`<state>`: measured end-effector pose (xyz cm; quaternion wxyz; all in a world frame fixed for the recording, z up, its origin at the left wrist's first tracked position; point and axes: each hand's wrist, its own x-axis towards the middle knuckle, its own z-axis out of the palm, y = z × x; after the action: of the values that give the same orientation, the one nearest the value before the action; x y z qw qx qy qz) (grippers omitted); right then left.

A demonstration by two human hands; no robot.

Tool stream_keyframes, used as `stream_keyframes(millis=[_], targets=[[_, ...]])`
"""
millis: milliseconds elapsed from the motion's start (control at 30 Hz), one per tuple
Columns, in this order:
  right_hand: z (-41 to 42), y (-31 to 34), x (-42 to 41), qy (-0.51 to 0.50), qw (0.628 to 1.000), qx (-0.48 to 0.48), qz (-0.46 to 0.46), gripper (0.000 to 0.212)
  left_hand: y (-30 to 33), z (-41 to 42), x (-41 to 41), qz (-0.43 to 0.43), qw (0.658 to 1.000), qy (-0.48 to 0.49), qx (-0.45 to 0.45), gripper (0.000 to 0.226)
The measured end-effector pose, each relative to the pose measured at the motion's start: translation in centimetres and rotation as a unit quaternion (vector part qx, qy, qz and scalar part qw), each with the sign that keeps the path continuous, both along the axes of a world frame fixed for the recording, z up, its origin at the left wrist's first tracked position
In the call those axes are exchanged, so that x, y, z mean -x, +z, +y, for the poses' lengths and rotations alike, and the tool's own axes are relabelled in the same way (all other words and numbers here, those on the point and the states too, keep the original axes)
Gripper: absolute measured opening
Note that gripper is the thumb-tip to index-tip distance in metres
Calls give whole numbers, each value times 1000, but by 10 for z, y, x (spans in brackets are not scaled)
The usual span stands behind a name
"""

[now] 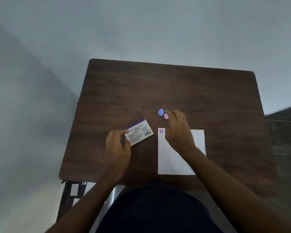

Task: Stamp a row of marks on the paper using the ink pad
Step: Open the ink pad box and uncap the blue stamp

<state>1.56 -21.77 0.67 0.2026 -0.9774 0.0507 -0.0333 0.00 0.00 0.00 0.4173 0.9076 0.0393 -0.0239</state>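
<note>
The paper (173, 158) lies on the tabletop (175, 91), one purple mark (161, 131) at its far left corner. The left hand (117, 140) grips the ink pad (140, 132) box. Over the paper, the right hand (178, 128) reaches with relaxed fingers, touching the pink stamp (166, 116) beside the blue stamp (160, 112).

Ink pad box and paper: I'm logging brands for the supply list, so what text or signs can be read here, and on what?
"FABER-CASTELL": on the ink pad box, beside a small logo, under its purple band.
Smaller print and a barcode on the same box: too small to read.
Round purple stamped mark at the paper's top left corner: design too blurred to read.
Nothing else carries text.
</note>
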Motion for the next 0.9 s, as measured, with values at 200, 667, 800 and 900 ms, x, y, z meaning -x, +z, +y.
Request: stream_keyframes(millis=[200, 667, 800, 900], targets=[[23, -25, -4, 55, 996, -8, 73, 30, -26, 21, 19, 73, 996, 50, 7, 31], [29, -70, -12, -7, 958, -97, 271, 33, -58, -5, 22, 312, 917, 148, 198, 41], [28, -71, -11, -16, 956, -111, 271, 39, -55, -8, 19, 305, 924, 136, 185, 44], [30, -69, -11, -26, 953, -121, 275, 38, -57, -10, 19, 300, 927, 133, 179, 45]])
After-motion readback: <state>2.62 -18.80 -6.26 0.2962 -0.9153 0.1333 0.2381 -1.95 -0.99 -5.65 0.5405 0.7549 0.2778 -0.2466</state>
